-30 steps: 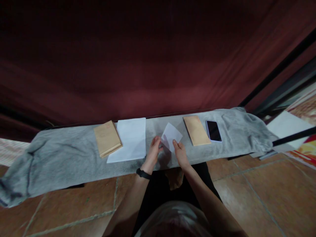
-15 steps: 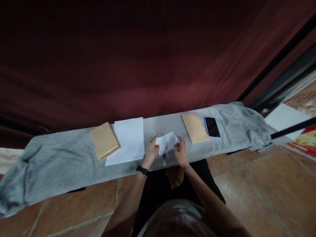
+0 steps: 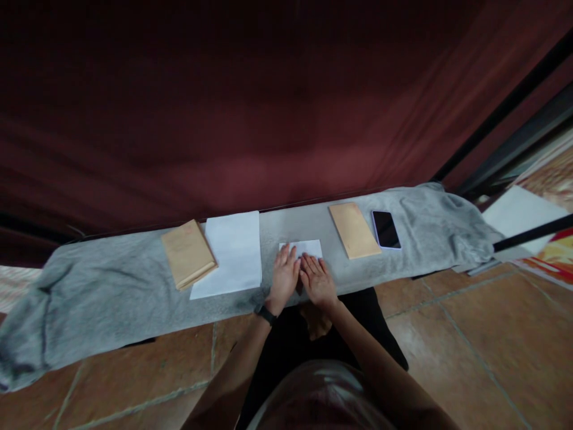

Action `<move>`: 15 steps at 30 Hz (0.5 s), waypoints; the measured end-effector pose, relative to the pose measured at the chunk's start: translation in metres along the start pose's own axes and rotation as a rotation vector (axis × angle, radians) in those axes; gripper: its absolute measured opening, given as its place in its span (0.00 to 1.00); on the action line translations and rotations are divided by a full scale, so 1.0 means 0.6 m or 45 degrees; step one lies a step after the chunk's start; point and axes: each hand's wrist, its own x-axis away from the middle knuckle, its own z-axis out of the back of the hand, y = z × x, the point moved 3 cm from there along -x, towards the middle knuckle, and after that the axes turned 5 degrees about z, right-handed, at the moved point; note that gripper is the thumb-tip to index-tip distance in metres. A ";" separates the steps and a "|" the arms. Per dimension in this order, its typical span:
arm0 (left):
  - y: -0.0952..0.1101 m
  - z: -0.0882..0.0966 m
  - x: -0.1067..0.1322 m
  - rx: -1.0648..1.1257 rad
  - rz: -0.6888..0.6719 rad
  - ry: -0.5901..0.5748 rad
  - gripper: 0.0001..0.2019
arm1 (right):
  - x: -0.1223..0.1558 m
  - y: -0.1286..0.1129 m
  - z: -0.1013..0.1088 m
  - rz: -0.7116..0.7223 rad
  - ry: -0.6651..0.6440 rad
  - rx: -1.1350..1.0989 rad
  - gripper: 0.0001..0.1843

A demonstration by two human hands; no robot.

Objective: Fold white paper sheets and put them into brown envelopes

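Note:
A small folded sheet of white paper [image 3: 308, 246] lies on the grey cloth in front of me, its far edge showing beyond my fingers. My left hand [image 3: 285, 276] rests flat on its left part, fingers stretched out. Beside it my right hand [image 3: 319, 279] lies flat on the right part, fingers extended. The two hands almost touch in the middle and hide most of the paper. To the right is a single brown envelope [image 3: 354, 230]. On the left lie larger white sheets [image 3: 235, 254], partly under a stack of brown envelopes [image 3: 188, 254].
A long narrow surface draped in grey cloth [image 3: 111, 298] runs across in front of a dark red curtain [image 3: 268, 119]. A phone [image 3: 385, 230] lies right of the single envelope. Dark metal bars [image 3: 505, 107] stand at the right. Below is a tiled floor [image 3: 487, 334].
The folded paper, held up at its two sides before, is now down on the cloth. Both hands have moved together and flattened out on top of it.

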 end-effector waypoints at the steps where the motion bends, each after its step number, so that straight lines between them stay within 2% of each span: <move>1: 0.005 -0.008 0.011 -0.007 -0.019 -0.058 0.25 | 0.001 -0.001 0.000 0.021 -0.011 0.011 0.27; 4: 0.010 -0.023 0.033 -0.078 -0.055 -0.158 0.27 | 0.004 -0.003 -0.001 0.069 -0.036 0.041 0.29; 7: 0.009 -0.024 0.043 -0.165 -0.097 -0.208 0.30 | 0.007 -0.003 -0.005 0.034 -0.029 0.075 0.30; 15: 0.011 -0.015 0.058 -0.321 -0.145 -0.225 0.30 | 0.011 -0.004 -0.010 -0.073 -0.014 0.145 0.30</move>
